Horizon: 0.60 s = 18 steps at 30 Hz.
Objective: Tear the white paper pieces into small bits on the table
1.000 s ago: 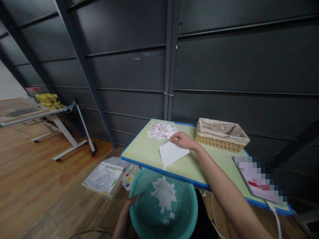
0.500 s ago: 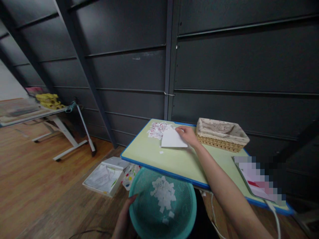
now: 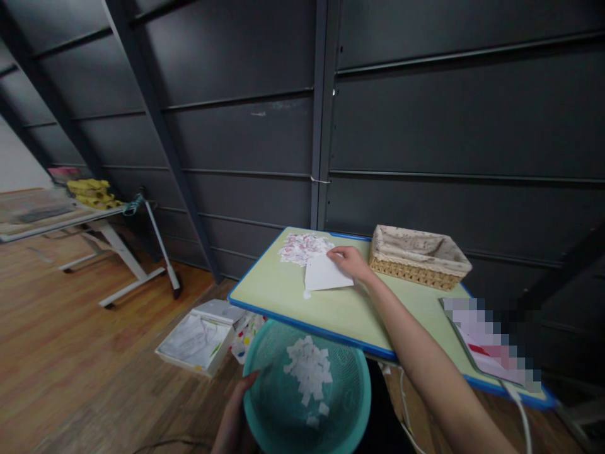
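My right hand (image 3: pixel 348 260) is closed on the upper edge of a white sheet of paper or card (image 3: pixel 327 275), which slants over the pale green tabletop (image 3: pixel 278 291). Just beyond the sheet lies a heap of small paper scraps (image 3: pixel 302 247), some with reddish marks. One scrap (image 3: pixel 307 294) shows at the sheet's near edge. Below the table's front edge, my left hand (image 3: pixel 242 392) grips the left rim of a turquoise mesh basket (image 3: pixel 348 429). White paper pieces (image 3: pixel 309 371) lie inside it. Most of the left fingers are hidden by the basket.
A fabric-lined wicker basket (image 3: pixel 416 272) stands at the table's back right. Near the right end lies a tablet-like device (image 3: pixel 486 347), partly blurred out, with a white cable (image 3: pixel 518 403). An open white box (image 3: pixel 196 340) sits on the floor. Dark wall panels (image 3: pixel 246 139) rise behind.
My right hand has drawn the white sheet slightly nearer, off the scrap heap, along with a scrap at its front edge. My left hand still holds the turquoise basket.
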Each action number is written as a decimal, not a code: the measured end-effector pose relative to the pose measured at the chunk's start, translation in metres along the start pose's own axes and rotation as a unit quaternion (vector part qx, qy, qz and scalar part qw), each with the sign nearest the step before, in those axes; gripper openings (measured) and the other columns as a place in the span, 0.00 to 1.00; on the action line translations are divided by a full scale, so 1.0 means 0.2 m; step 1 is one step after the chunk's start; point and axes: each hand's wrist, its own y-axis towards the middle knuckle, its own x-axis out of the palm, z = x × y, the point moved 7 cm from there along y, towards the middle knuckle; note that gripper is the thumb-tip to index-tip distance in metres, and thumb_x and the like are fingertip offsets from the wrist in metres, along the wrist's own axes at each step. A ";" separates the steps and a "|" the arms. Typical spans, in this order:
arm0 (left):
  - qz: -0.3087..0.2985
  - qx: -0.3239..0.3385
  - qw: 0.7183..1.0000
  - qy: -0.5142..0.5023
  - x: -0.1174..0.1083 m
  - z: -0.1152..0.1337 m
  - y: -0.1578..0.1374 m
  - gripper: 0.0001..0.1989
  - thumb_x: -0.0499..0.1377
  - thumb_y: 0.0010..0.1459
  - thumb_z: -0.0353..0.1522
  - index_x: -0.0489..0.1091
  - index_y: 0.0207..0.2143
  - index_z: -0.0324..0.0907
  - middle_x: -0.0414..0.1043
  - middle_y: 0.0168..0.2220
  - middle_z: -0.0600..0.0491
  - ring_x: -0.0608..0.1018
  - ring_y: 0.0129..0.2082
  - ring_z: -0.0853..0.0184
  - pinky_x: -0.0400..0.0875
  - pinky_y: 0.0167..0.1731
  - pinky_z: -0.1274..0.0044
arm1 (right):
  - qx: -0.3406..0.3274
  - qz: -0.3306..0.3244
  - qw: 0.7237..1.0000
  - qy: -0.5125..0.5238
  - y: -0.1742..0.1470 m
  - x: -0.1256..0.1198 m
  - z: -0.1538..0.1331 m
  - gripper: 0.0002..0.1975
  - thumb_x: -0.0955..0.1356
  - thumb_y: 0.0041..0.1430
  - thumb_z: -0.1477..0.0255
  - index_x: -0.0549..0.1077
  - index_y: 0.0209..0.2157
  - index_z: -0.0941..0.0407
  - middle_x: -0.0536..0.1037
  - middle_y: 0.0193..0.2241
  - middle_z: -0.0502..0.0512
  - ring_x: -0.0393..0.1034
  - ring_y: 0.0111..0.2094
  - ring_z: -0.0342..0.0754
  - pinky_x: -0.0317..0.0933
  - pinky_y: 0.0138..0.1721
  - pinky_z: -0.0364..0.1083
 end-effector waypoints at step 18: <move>-0.004 0.014 0.999 0.044 0.02 0.02 -0.02 0.40 0.61 0.53 0.28 0.46 0.65 0.33 0.81 0.40 0.43 0.75 0.50 0.48 0.66 0.53 0.55 | -0.007 -0.150 0.986 0.074 -0.06 0.10 -0.10 0.15 0.65 0.52 0.66 0.79 0.30 0.62 0.80 0.30 0.57 0.70 0.30 0.47 0.60 0.31 0.43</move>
